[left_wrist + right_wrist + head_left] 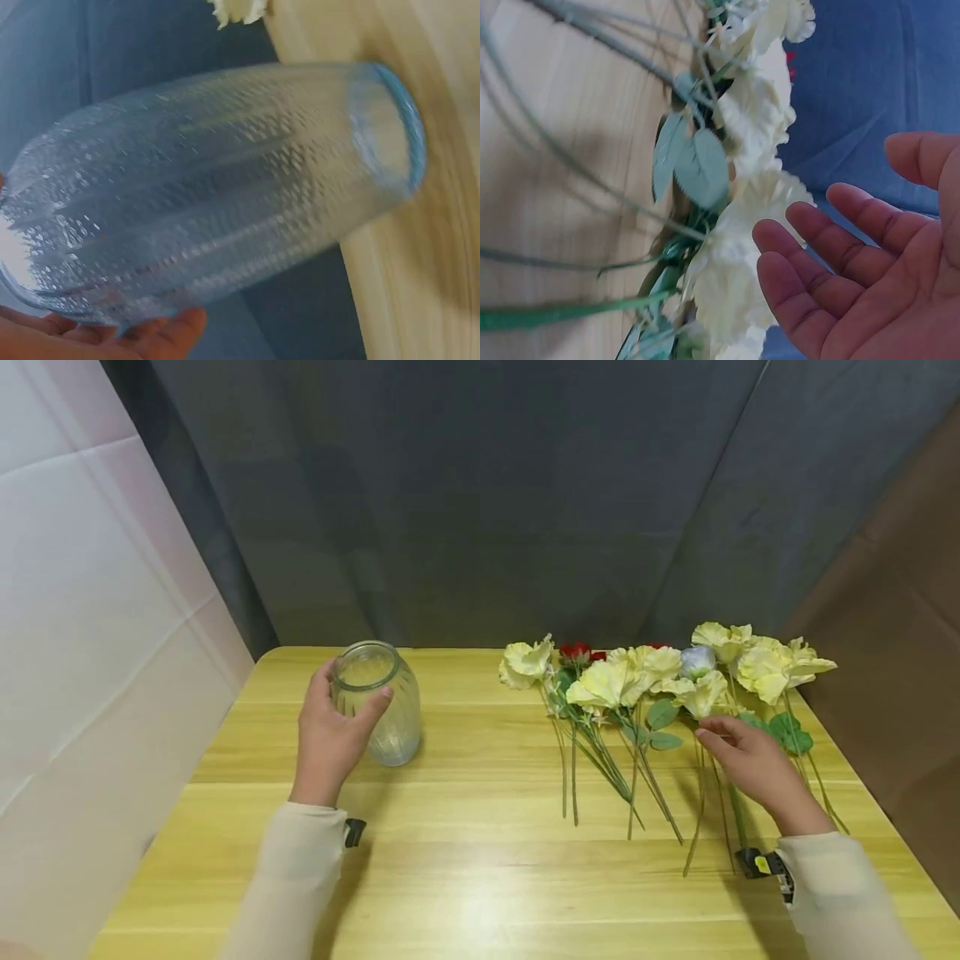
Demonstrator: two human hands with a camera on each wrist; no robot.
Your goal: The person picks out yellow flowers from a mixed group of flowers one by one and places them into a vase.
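Note:
A clear ribbed glass vase is at the left of the table, its mouth toward the left hand. The left hand holds it near the rim, thumb on the near side. Textured glass of the vase fills the left wrist view, with its base close to the wood; whether they touch I cannot tell. The right hand hovers over the stems at the right, beside a pale yellow flower. In the right wrist view its fingers are loosely bent with nothing between them.
More yellow flowers, red flowers and a pale blue bloom lie along the back right of the wooden table, stems toward the person. Green leaves lie among them. A dark curtain hangs behind the table.

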